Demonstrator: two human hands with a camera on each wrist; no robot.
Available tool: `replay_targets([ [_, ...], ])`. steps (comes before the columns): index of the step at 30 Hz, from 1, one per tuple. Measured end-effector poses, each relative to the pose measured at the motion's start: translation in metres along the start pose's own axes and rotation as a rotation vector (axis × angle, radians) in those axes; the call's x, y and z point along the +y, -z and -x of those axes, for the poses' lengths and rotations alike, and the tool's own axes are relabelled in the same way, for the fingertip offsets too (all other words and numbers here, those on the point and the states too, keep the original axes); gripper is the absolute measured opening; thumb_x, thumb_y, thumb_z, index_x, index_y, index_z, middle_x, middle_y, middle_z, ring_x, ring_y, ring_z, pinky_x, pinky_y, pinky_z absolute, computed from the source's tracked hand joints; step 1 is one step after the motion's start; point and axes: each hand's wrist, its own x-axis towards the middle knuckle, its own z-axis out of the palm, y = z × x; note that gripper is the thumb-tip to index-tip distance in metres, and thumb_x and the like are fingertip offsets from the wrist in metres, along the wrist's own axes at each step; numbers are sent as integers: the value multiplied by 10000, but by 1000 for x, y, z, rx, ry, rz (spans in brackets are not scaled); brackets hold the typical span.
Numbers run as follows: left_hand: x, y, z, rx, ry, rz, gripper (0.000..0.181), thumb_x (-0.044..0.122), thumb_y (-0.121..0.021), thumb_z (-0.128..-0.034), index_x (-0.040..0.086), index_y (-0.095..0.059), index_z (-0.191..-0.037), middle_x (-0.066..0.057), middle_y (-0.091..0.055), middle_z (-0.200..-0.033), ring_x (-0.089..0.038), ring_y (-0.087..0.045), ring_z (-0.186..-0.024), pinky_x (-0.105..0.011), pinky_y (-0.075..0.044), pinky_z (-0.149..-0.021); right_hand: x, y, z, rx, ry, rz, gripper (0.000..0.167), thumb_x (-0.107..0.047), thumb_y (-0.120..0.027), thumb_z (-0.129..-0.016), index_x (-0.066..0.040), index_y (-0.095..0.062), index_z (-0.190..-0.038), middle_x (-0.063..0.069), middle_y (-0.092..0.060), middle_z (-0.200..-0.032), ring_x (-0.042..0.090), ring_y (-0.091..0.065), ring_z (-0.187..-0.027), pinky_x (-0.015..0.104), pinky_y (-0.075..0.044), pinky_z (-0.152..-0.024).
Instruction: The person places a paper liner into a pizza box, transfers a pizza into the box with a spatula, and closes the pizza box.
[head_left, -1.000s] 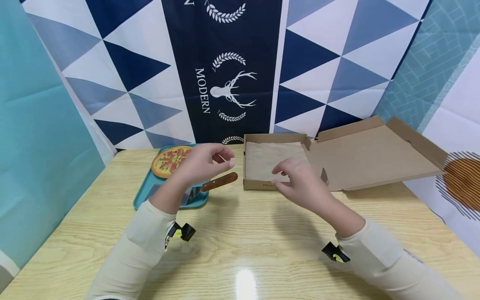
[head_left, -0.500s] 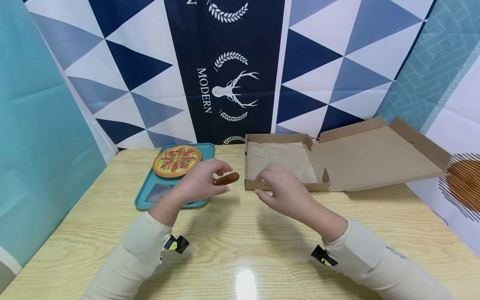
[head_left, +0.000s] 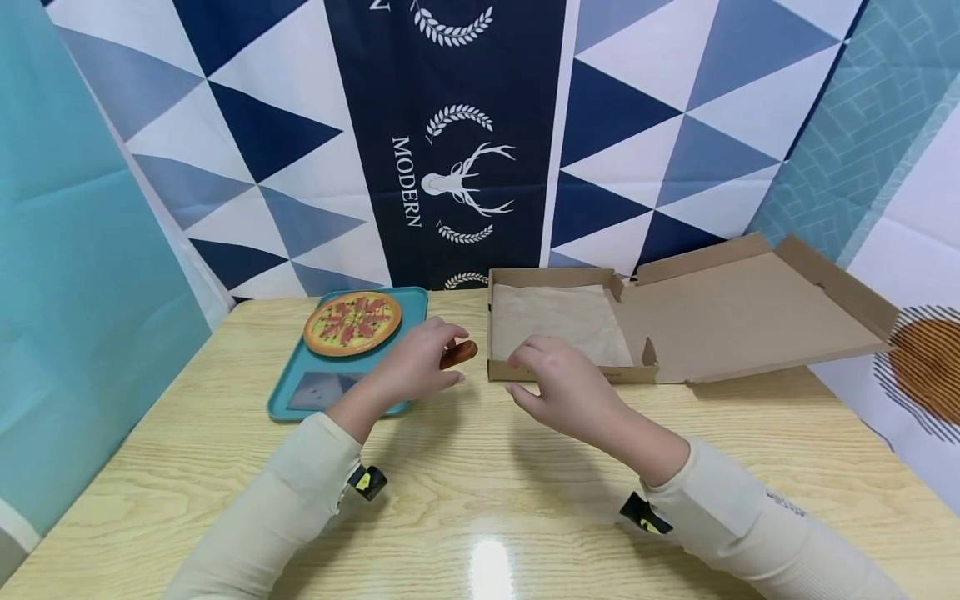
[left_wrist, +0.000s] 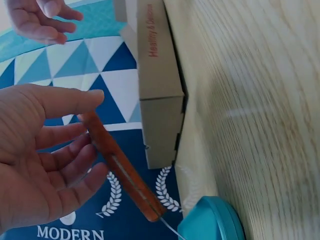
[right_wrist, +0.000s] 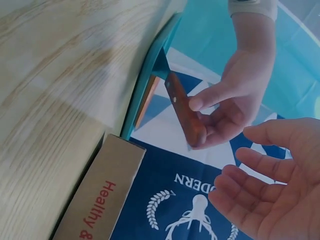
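Spatula (head_left: 459, 355) lies at the near half of the tray (head_left: 411, 312), on your left. Its grey blade (head_left: 318, 390) rests on the tray, partly hidden behind your wrist, and its wooden handle (left_wrist: 123, 167) sticks out past the tray's right edge, toward the box (head_left: 636, 375).

Your left hand (head_left: 420, 360) is around that handle but not clenched on it. Your thumb and fingers curve loosely on either side, with a gap showing between thumb and wood from the head view. You cannot tell from these angles whether a fingertip touches it.

Your right hand (head_left: 570, 387) is free, fingers softly bent, thumb apart from them. It hangs above the table (head_left: 487, 467) at the near side of the box, hiding part of its front wall. The two hands face each other, well apart.

Beyond your left hand, the pizza (head_left: 352, 323) sits on the far half of the tray, topped with reddish slices and green bits. The box stands to the right of the tray, apart from it, with its lid (head_left: 750, 321) folded out to your right. Brown paper (head_left: 558, 321) lines its floor, and red lettering runs along its front wall.

Your cream sleeves (head_left: 270, 508) each carry a small black piece with a yellow mark at the cuff. Behind the table hangs a patterned cloth (head_left: 285, 150) of blue and white triangles, with a dark band reading MODERN.
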Motion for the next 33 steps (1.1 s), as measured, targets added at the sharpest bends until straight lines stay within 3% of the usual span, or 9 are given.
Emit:
replay_targets([
  [5, -4, -3, 0, 24, -43, -61, 283, 150, -802, -807, 80, -682, -1053, -26, -572, -947, -182, -497, -864, -344, -458, -803, 0, -1, 1, -1, 4, -9, 179, -114, -776, -811, -20, -690, -938, 86, -671, -933, 248, -639, -891, 394, -525, -792],
  [9, 2, -1, 7, 33, -89, -98, 149, 73, -768, -811, 97, -653, -902, 9, -533, -834, -158, -467, -770, -306, -446, -730, 1, 0, 2, -3, 6, -1, 178, -107, -778, -808, -19, -690, -935, 80, -670, -930, 250, -639, -891, 392, -524, -794],
  [16, 20, 5, 26, 40, -116, -243, 255, 0, -692, -802, 133, -495, -709, 15, -424, -666, -142, -359, -601, -270, -274, -543, 3, 0, 3, -2, -1, 7, 171, -111, -780, -809, -25, -694, -928, 83, -677, -932, 253, -642, -895, 397, -525, -801],
  [21, 27, 12, 40, 177, -166, -276, 265, -28, -696, -773, 127, -492, -706, 23, -443, -654, -116, -355, -553, -236, -274, -491, 4, -2, 4, -6, -4, 7, 170, -111, -781, -808, -20, -696, -924, 88, -680, -926, 253, -645, -892, 398, -527, -801],
  [27, 34, 41, 49, 369, -208, -265, 111, -31, -678, -807, 55, -615, -835, -18, -607, -727, -114, -507, -579, -249, -440, -492, 6, -3, 4, -12, -3, -1, 155, -100, -765, -819, -18, -694, -929, 89, -678, -927, 252, -647, -889, 396, -530, -791],
  [33, 37, 76, 59, 473, -223, -149, 187, -56, -596, -829, 80, -492, -755, 7, -426, -638, -130, -410, -565, -256, -328, -504, 9, -3, 4, -7, 6, -7, 121, -96, -743, -832, -27, -695, -918, 77, -674, -915, 238, -645, -869, 390, -529, -775],
])
